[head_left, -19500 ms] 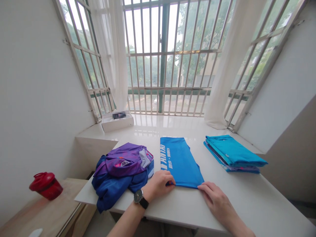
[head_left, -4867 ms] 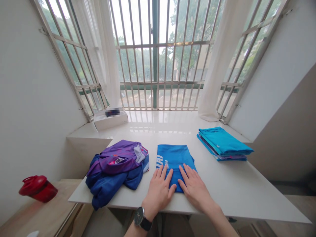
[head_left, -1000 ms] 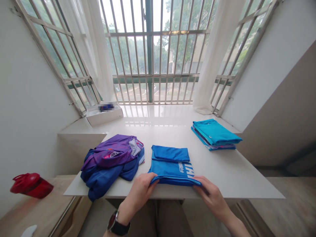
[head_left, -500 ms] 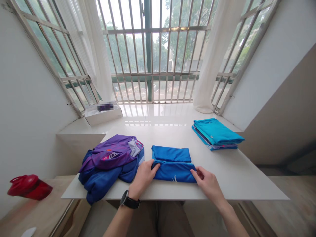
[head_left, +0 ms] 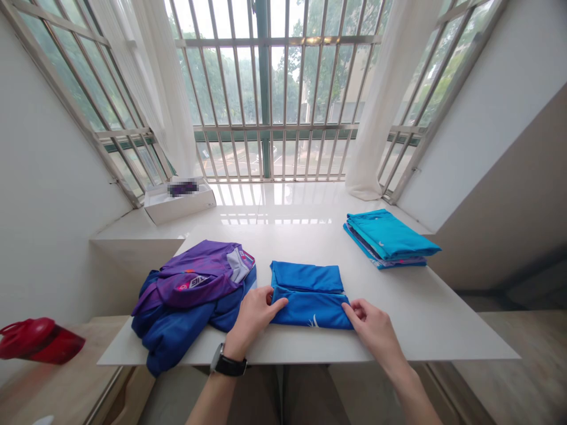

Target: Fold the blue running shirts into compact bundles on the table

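Observation:
A blue garment [head_left: 310,304] lies folded flat on the white table [head_left: 398,330], with a crease running across its middle and a small white mark near its front edge. My left hand [head_left: 257,310] pinches its left edge between thumb and fingers. At the right edge, my right hand [head_left: 374,327] grips the front half with thumb and fingertips. To the left is a loose heap made up of a purple shirt [head_left: 190,274] on top of dark blue cloth [head_left: 170,336]. A neat stack of folded clothes [head_left: 390,236], turquoise on top, rests at the back right.
On the window ledge, a white open box [head_left: 179,203] holds a blurred-out dark item. A red bottle [head_left: 44,341] lies on a lower surface at the far left. Dark blue cloth hangs over the table's front edge. Barred windows and white curtains stand behind.
The view has shifted slightly. My left hand has moved a little left, its thumb now lying over the garment's left edge. My right hand keeps its hold.

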`<state>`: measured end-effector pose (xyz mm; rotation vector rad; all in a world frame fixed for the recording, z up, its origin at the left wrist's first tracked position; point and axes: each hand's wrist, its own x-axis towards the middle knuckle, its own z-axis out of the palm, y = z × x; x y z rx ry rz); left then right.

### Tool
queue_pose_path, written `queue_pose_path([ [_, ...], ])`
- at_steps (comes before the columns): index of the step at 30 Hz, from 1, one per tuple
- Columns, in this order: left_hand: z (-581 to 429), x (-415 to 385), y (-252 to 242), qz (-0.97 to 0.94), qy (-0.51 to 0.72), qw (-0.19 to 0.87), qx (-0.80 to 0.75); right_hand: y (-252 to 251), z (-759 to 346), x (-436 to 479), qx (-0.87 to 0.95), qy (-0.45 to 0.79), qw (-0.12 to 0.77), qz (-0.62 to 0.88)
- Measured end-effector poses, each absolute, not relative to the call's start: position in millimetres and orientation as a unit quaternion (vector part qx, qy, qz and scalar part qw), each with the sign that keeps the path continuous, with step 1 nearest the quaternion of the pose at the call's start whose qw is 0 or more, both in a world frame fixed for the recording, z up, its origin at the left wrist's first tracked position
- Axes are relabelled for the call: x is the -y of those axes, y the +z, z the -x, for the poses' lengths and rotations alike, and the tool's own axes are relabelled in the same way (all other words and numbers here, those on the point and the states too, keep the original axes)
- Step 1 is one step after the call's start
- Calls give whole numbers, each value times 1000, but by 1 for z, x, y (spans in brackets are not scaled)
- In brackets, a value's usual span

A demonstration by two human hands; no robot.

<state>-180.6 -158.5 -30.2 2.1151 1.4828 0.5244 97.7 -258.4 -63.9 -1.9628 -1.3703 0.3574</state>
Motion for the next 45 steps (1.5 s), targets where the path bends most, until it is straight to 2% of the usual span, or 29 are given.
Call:
queue_pose_path([
  [18,172,153,-27,-779,135,205,-577,-60,-99,255,538,158,326,761],
  [22,175,152,-29,-772,156,200,-583,-63,-95,257,528,127,353,762],
  [27,170,179,-23,-807,269,56,-523,-61,-89,261,572,71,365,731],
  [31,146,222,-24,-867,248,58,-428,-59,-82,266,592,56,314,740],
  [37,142,228,-32,-882,219,66,-412,-55,-39,296,628,112,194,745],
  [41,156,206,-27,-876,187,63,-440,-34,1,316,734,227,147,623],
  [43,157,204,-26,-874,178,61,-448,-23,6,316,765,262,169,564],
  [45,154,211,-30,-870,182,59,-454,-18,-3,307,757,224,237,566],
])
